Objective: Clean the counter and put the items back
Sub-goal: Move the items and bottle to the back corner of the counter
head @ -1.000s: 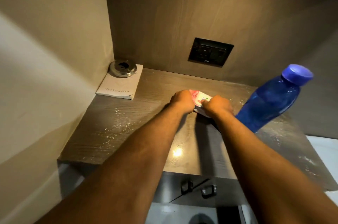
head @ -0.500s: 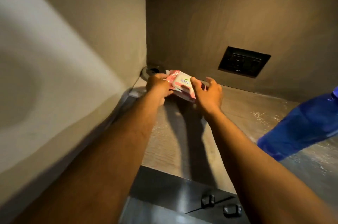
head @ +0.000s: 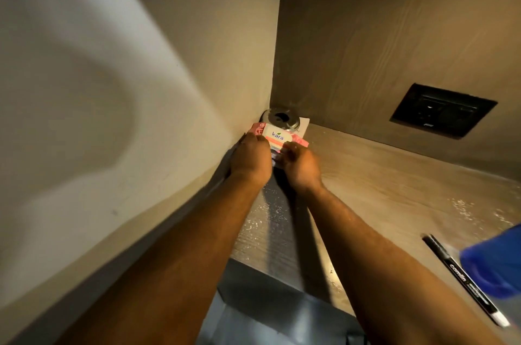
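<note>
A pink and white pack of wet wipes (head: 277,136) is held by both hands at the back left corner of the wooden counter (head: 380,184). My left hand (head: 251,158) grips its left side, close to the wall. My right hand (head: 301,165) grips its near right edge. The pack lies over a white booklet (head: 304,123), just in front of a round metal ashtray (head: 280,119). Whether the pack rests on the booklet or hovers above it, I cannot tell. Wet streaks and droplets glisten on the counter.
A black marker pen (head: 465,280) lies near the counter's front right. The base of a blue bottle (head: 496,263) shows at the right edge. A black wall socket (head: 442,110) sits in the back panel. A plain wall (head: 112,91) closes the left side.
Both hands have carried the wipes pack from the middle of the counter to the back left corner, over the booklet. The view has swung left, so the bottle is mostly out of frame.
</note>
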